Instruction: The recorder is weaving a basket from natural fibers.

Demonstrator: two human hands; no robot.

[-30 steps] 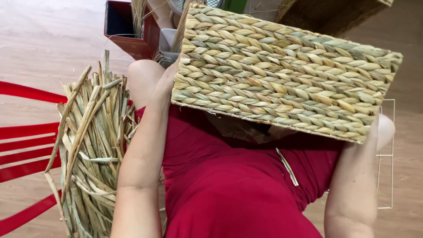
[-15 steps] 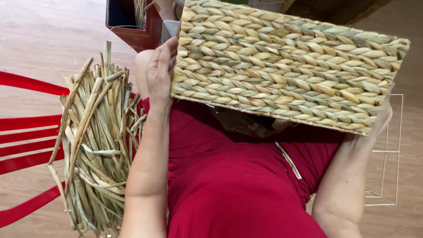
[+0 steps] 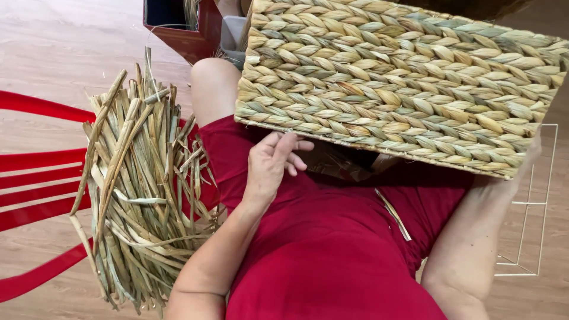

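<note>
Woven seagrass basket [image 3: 397,89], long axis across my lap: my left hand [image 3: 269,163], fingers loosely spread, nearest its lower-left edge; right-hand grip hidden behind the basket's right end.

Woven straw basket [image 3: 397,83] sits bottom-up over the lap, left hand [image 3: 269,163] under its near-left edge, fingers loosely curled and touching nothing I can confirm. Right hand [image 3: 524,160] is mostly hidden behind the basket's right near corner, grip unclear. Bundle of dried reed strips [image 3: 139,189] lies left on a red chair [image 3: 35,160]; white wire frame [image 3: 533,201] right on the floor.
</note>
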